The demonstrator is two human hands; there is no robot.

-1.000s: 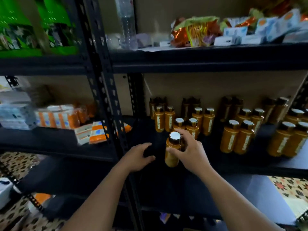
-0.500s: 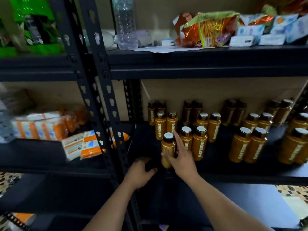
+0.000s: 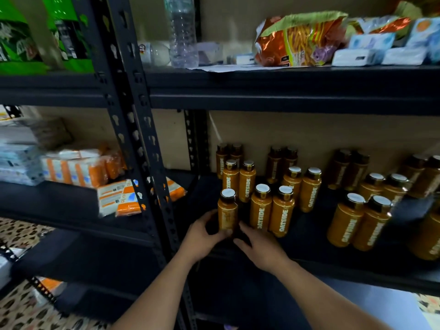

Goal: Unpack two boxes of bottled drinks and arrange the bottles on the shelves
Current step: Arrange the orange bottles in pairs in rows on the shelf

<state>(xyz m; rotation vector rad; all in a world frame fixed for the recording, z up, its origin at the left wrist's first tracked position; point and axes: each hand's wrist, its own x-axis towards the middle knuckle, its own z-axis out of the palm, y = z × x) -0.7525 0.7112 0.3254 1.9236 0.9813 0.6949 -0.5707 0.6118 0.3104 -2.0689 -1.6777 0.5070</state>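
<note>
Shelf holds bottle rows; left hand and right hand grip front bottle.

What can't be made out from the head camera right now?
Head view only.
Base of the amber plastic bottle with a white cap: partly covered by the left hand gripping it; whether the right hand touches it is lost in shadow.
Dark back-row bottles: labels unreadable in shade.
Rightmost amber bottle: cut by the right edge.
White and blue packs at left: blurred.
The two boxes: out of view.
</note>
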